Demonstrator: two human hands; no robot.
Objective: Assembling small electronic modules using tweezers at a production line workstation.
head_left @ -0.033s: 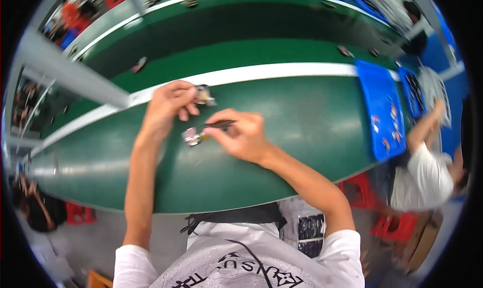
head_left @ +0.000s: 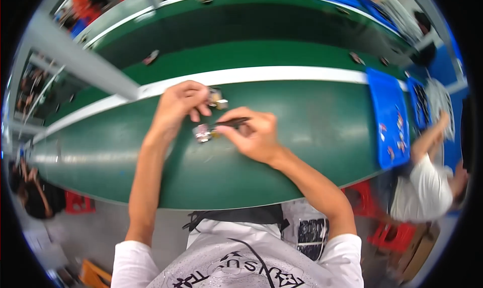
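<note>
My left hand (head_left: pixel 178 104) pinches a small part (head_left: pixel 217 98) with silver, black and amber areas, just above the green worktop (head_left: pixel 302 127). My right hand (head_left: pixel 254 137) is closed around dark tweezers (head_left: pixel 234 122) that point left. By the fingertips of that hand, a small shiny silver and pinkish piece (head_left: pixel 202 133) with a yellowish bit beside it is close to the tweezer tips. Whether the tips grip it is too small to tell. The two small parts are a short way apart, the left-hand one farther from me.
Small parts lie in a blue tray (head_left: pixel 387 117) at the right. Beyond the white strip (head_left: pixel 282 73) runs a green belt (head_left: pixel 261 51) carrying small pieces. A grey post (head_left: pixel 85 56) stands at the left. At the right sits a person in a white shirt (head_left: pixel 425 192).
The whole scene has shifted slightly right and down in the picture, as the view turned. Both hands keep the same grip.
</note>
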